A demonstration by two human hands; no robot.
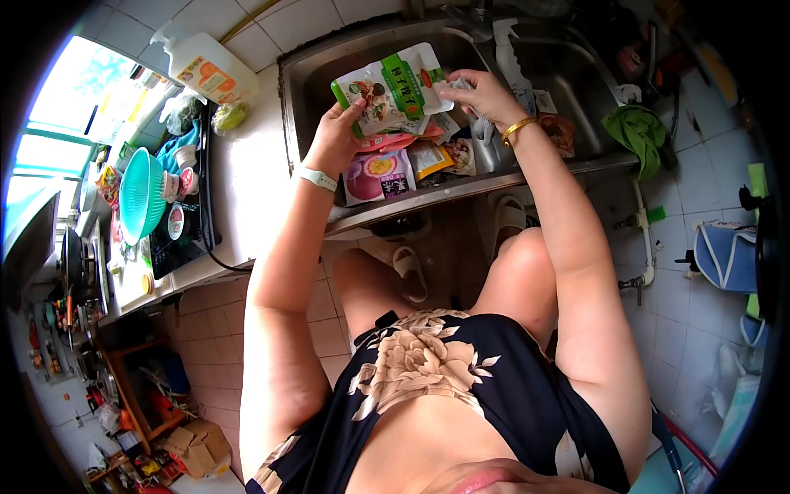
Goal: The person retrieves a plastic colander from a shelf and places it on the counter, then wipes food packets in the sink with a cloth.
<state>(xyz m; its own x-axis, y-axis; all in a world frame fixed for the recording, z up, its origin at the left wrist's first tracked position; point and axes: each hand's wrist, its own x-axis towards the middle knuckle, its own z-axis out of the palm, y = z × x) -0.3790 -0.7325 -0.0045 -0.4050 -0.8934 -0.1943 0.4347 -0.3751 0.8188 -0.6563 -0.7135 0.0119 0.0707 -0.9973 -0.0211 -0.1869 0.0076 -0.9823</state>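
Observation:
My left hand (336,136) is closed on the left edge of a white and green food pouch (403,90), thumb on its printed front. The pouch is held up over the left sink basin (317,70). At its right edge my right hand (492,100) pinches a crumpled greyish cloth (482,123), which hangs down; whether it is fabric or thin plastic is unclear. Just below lie several more packets, among them a purple packet (378,179) and a yellow-edged packet (429,158). Hands and pouch partly hide the pile.
The right basin (576,90) holds more packets and a white bottle-like item (512,53). A green cloth (638,136) drapes over the sink's right end. On the left counter stand a large white jug (206,67) and a turquoise basket (141,196). The metal sink rim (428,206) runs before my knees.

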